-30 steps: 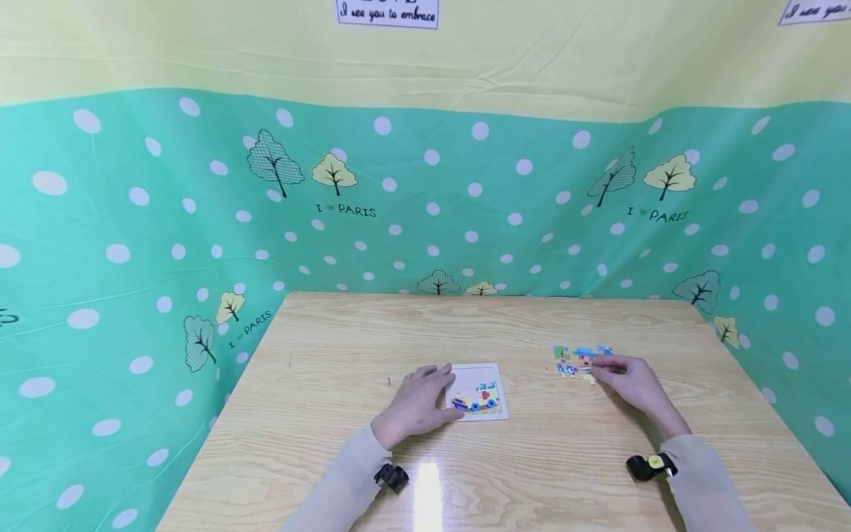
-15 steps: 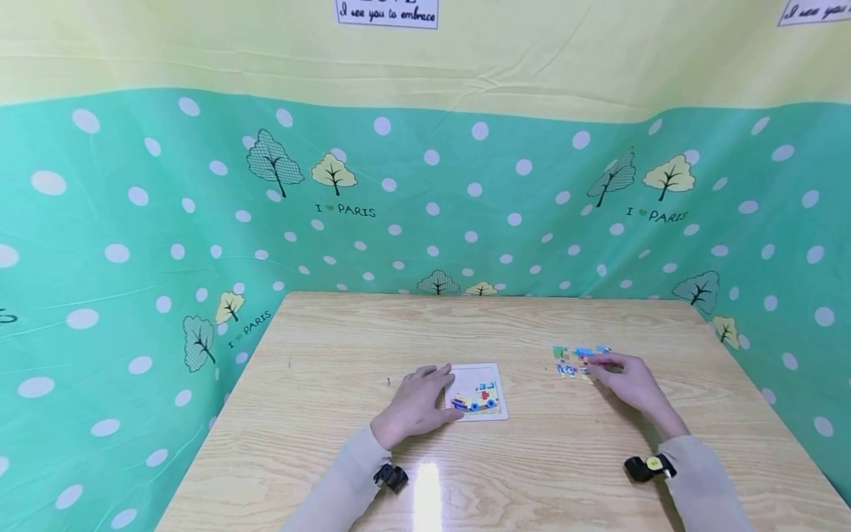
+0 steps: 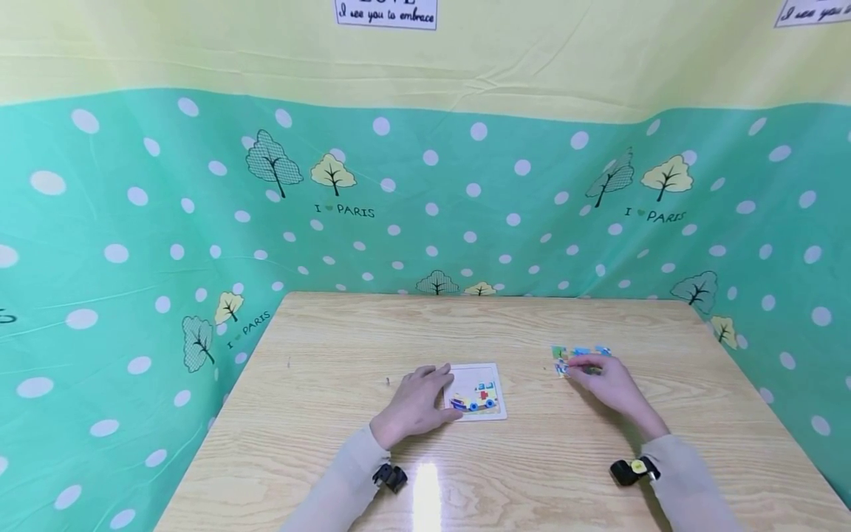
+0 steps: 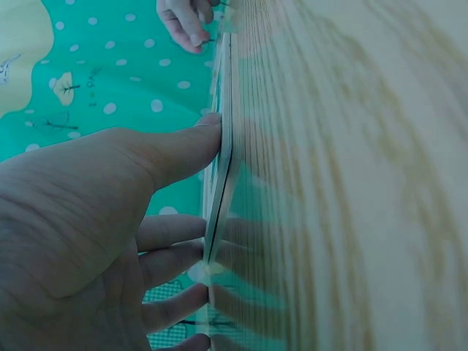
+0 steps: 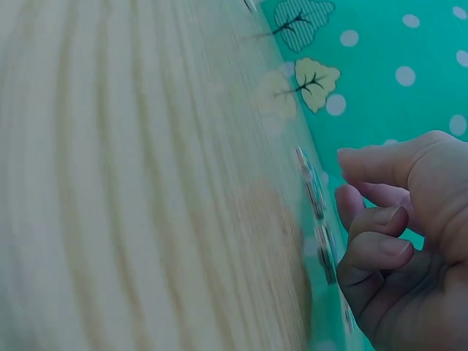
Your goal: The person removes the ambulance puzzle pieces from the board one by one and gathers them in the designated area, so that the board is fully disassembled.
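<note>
A white-framed jigsaw puzzle tray (image 3: pixel 501 403) lies at the middle of the table, partly filled with a yellow and blue vehicle picture (image 3: pixel 483 397). My left hand (image 3: pixel 414 403) rests against its left side, thumb at the near edge and fingers spread toward the far corner. In the left wrist view, the thumb touches the edge of the tray (image 4: pixel 219 175). To the right, my right hand (image 3: pixel 610 383) is over several loose puzzle pieces (image 3: pixel 559 353), covering some of them. In the right wrist view, thumb and index fingertip stand slightly apart beside the pieces (image 5: pixel 326 248), with nothing visible between them.
The wooden table (image 3: pixel 346 332) backs onto a green dotted curtain (image 3: pixel 412 192). One tiny dark speck (image 3: pixel 388 381) lies left of the tray. Black straps with small cameras sit on both wrists. A bright light reflection (image 3: pixel 427 495) shows near the front.
My right hand has shifted left across the loose pieces and now covers more of those in the near row. The left hand and the tray have stayed in place.
</note>
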Demonstrator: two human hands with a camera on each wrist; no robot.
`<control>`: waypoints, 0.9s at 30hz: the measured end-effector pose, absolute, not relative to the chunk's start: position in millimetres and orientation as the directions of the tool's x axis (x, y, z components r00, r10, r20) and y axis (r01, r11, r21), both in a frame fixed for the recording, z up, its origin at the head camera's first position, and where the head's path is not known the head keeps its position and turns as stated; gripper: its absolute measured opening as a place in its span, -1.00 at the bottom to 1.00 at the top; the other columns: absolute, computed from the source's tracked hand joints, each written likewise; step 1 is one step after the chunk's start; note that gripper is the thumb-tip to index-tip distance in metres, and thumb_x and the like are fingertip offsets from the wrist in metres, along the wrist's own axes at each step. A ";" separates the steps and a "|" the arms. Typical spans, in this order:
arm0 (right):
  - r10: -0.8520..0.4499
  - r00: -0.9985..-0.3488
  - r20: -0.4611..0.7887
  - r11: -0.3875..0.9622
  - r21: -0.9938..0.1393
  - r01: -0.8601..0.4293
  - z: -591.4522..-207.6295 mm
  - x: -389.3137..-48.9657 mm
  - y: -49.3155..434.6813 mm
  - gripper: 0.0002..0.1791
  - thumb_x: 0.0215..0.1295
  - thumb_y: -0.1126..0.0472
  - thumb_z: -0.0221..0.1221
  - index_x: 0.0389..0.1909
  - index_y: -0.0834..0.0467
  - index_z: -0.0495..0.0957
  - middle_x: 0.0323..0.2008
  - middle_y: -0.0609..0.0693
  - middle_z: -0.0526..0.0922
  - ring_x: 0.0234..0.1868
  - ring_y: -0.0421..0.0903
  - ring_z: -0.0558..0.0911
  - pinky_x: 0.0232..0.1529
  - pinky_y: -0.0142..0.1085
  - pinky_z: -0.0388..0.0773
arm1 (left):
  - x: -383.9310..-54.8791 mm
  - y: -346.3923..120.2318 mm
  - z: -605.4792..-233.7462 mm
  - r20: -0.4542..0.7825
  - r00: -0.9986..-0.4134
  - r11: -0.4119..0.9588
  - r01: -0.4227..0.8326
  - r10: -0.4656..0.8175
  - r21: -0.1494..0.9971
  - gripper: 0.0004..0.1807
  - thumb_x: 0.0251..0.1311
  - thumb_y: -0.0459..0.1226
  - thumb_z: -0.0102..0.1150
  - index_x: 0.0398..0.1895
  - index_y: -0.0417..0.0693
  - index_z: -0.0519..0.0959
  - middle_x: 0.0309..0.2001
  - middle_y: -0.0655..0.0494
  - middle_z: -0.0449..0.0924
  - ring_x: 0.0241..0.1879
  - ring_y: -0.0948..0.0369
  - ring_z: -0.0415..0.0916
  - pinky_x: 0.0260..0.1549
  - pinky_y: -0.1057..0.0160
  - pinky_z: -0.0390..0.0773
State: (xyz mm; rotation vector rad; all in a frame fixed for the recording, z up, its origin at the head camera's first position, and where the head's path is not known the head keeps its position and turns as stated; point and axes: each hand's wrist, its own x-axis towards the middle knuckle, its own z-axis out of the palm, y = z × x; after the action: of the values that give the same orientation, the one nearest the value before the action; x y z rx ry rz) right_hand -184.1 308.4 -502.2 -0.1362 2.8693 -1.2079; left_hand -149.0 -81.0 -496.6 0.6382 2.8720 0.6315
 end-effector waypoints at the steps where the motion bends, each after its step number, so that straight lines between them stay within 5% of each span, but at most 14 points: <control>1: -0.093 -0.996 0.012 0.694 -0.716 -0.073 -502.5 -184.6 306.5 -0.67 0.49 0.08 0.34 0.10 0.19 0.75 0.15 0.24 0.75 0.19 0.19 0.67 0.17 -0.06 0.57 | -149.0 -81.0 -496.6 -0.037 -0.902 0.823 0.375 0.431 0.426 -0.16 0.30 0.17 0.39 0.51 -0.09 0.48 0.62 -0.02 0.33 0.59 -0.15 0.26 0.54 -0.26 0.30; 13: -0.148 -0.988 0.040 0.673 -0.728 -0.130 -503.1 -190.4 283.6 -0.70 0.47 0.11 0.35 0.08 0.20 0.76 0.04 0.15 0.81 0.12 0.10 0.71 0.11 -0.24 0.61 | -149.0 -80.7 -497.0 -0.035 -0.903 0.823 0.374 0.429 0.427 -0.16 0.30 0.17 0.39 0.52 -0.09 0.48 0.62 -0.01 0.33 0.59 -0.14 0.26 0.54 -0.26 0.31; 27: -0.205 -0.978 -0.024 0.618 -0.779 -0.110 -506.7 -192.8 247.5 -0.70 0.41 0.10 0.38 0.05 0.17 0.76 0.03 0.10 0.80 0.09 0.02 0.69 0.14 -0.17 0.56 | -148.3 -82.1 -498.2 -0.031 -0.899 0.809 0.378 0.437 0.451 -0.17 0.33 0.15 0.38 0.51 -0.12 0.47 0.62 -0.02 0.32 0.60 -0.13 0.25 0.54 -0.26 0.29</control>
State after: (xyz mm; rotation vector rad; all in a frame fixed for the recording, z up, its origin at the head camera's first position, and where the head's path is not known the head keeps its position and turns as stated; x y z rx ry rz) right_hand -192.8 247.5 -506.7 -0.2667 2.7246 -1.3002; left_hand -148.3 -82.1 -498.2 0.6476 2.8597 0.6701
